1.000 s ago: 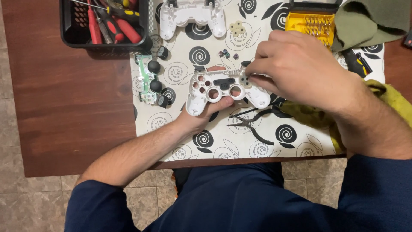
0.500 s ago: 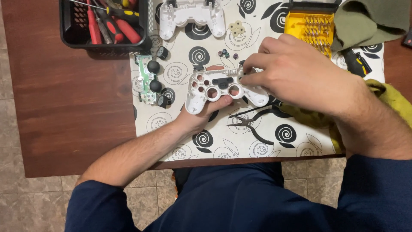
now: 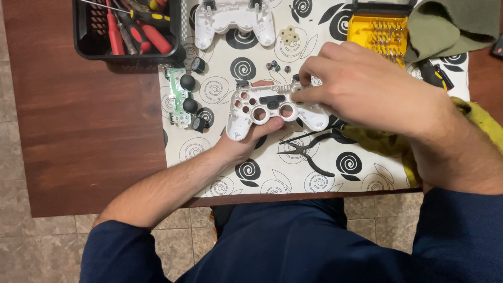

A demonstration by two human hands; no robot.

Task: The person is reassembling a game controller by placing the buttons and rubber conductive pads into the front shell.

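Observation:
A white game controller front shell [image 3: 262, 107] with open holes lies face down in my left hand [image 3: 246, 141], which cups it from below. My right hand [image 3: 367, 86] rests over the shell's right side, its fingertips pinched at the shell's upper right part; what they pinch is too small to see. A second white shell half [image 3: 234, 21] lies at the top of the mat. A green circuit board with two black thumbsticks [image 3: 183, 97] lies to the left of the held shell.
A black basket of red-handled tools [image 3: 128, 29] stands at the top left. A yellow bit tray [image 3: 382, 29], a green cloth [image 3: 453, 23], small loose buttons [image 3: 276, 66], pliers [image 3: 306, 152] and a yellow cloth [image 3: 387, 141] lie on the spiral-patterned mat [image 3: 335, 173].
The shell and both hands have shifted slightly. My right fingertips have moved a little along the shell's upper right edge.

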